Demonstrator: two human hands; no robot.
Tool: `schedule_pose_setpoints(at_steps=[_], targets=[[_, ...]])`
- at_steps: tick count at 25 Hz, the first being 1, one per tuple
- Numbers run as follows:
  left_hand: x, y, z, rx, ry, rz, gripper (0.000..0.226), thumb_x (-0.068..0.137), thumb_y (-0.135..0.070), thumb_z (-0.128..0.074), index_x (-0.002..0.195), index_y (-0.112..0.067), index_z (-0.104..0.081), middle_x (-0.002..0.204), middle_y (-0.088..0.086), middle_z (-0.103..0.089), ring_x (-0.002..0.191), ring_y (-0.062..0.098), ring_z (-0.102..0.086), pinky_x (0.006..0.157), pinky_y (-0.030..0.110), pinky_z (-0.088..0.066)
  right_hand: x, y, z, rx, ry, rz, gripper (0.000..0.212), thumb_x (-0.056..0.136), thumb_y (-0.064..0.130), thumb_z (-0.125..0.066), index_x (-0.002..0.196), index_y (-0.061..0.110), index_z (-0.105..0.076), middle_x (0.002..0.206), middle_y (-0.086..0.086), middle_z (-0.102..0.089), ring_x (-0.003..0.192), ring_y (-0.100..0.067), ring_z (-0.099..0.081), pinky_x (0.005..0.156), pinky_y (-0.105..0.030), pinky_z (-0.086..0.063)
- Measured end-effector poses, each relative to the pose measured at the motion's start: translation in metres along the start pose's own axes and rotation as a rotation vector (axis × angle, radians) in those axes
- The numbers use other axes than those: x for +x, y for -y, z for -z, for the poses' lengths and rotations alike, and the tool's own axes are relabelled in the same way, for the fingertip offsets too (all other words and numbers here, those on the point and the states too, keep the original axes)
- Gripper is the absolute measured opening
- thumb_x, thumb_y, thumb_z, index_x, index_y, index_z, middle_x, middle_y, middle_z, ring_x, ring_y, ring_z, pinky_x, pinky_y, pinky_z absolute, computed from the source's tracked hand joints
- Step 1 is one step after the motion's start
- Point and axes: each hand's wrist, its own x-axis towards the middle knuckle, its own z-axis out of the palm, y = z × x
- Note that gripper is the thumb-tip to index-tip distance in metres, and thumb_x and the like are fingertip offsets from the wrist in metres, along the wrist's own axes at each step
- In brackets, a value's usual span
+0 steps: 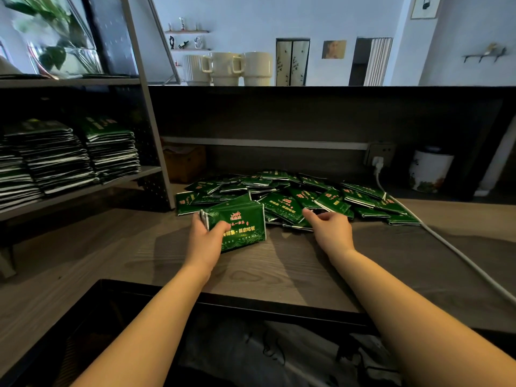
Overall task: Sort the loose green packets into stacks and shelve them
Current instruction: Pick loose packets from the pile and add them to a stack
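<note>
On the wooden desk (279, 263), a big messy pile of loose green packets (301, 196) lies near the back wall. The grainy wood in front of the pile is bare, right up to the desk's dark front edge. The left hand (206, 238) grips a small stack of packets (240, 224), standing on the wood, thumb curled over the shiny front. The right hand (332, 227) has bent fingers touching the pile's near edge. To the left, flat packet stacks (69, 155) sit on a metal shelf (83, 188). A white cable (452, 247) runs along the right side.
</note>
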Motion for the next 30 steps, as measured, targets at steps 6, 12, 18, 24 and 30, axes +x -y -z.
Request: schedule_pose_setpoints(at_steps=[6, 12, 18, 24, 30], targets=[[-0.004, 0.001, -0.004, 0.171, 0.184, -0.023, 0.058, 0.091, -0.029, -0.072, 0.14, -0.028, -0.041, 0.131, -0.006, -0.061, 0.121, 0.02, -0.059, 0.098, 0.04, -0.046, 0.002, 0.034, -0.018, -0.101, 0.043, -0.16, 0.061, 0.074, 0.054, -0.081, 0.056, 0.014, -0.038, 0.055, -0.001, -0.043, 0.051, -0.018, -0.041, 0.048, -0.031, -0.028], [-0.005, -0.002, -0.003, 0.185, 0.143, -0.04, 0.079, 0.088, -0.036, -0.075, 0.153, -0.023, -0.031, 0.147, -0.001, -0.052, 0.133, 0.025, -0.05, 0.112, 0.049, -0.04, 0.005, 0.033, -0.021, 0.153, 0.012, -0.281, 0.03, 0.077, 0.022, -0.083, 0.077, 0.009, -0.056, 0.078, -0.007, -0.059, 0.069, -0.022, -0.054, 0.066, -0.034, -0.047], [-0.006, -0.002, -0.005, 0.185, 0.189, -0.023, 0.089, 0.097, -0.039, -0.061, 0.162, -0.021, -0.004, 0.168, 0.005, -0.018, 0.152, 0.029, -0.022, 0.117, 0.045, -0.024, -0.005, 0.001, 0.011, 0.487, 0.025, -0.142, 0.02, 0.084, 0.01, -0.075, 0.103, 0.008, -0.067, 0.091, -0.004, -0.069, 0.075, -0.015, -0.057, 0.062, -0.027, -0.042], [-0.007, -0.002, -0.005, 0.204, 0.195, -0.022, 0.071, 0.098, -0.036, -0.06, 0.157, -0.022, -0.022, 0.157, 0.002, -0.039, 0.14, 0.025, -0.039, 0.099, 0.032, -0.03, -0.009, 0.002, 0.024, 0.969, 0.192, -0.064, 0.016, 0.091, 0.002, -0.056, 0.091, 0.015, -0.066, 0.096, -0.005, -0.067, 0.081, -0.016, -0.057, 0.056, -0.026, -0.036], [-0.014, -0.011, -0.003, 0.1, 0.251, 0.001, 0.061, 0.096, -0.038, -0.06, 0.15, -0.034, -0.032, 0.145, -0.005, -0.044, 0.117, 0.005, -0.039, 0.098, 0.033, -0.027, -0.029, -0.002, 0.004, 0.261, 0.341, 0.306, 0.026, 0.085, -0.003, -0.071, 0.087, 0.023, -0.07, 0.067, 0.01, -0.069, 0.061, 0.0, -0.061, 0.054, -0.014, -0.047]])
